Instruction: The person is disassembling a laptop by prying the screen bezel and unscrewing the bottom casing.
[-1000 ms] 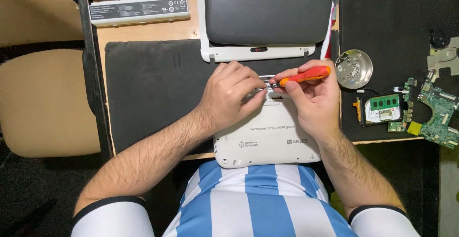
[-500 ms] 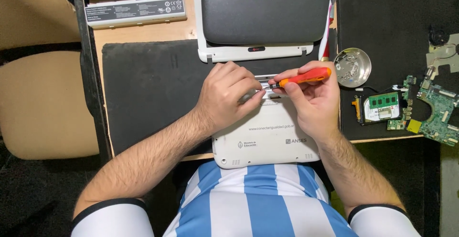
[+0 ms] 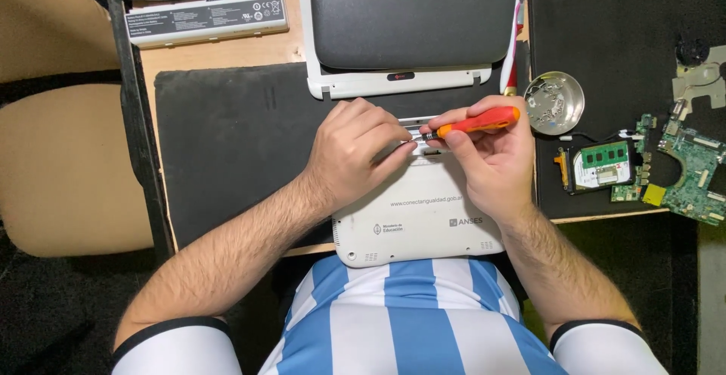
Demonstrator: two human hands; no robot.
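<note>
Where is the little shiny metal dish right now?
In the head view, the round metal dish sits on the black mat, just beyond the right hand and above the green memory card.

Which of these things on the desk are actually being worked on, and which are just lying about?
In use:
- white laptop, lying closed under both hands
- orange screwdriver, held in the right hand
- left hand, fingertips at the screwdriver's tip

Lying about:
- grey battery pack
- second laptop, dark lid
- small metal dish
- green circuit boards
- black mat
</note>
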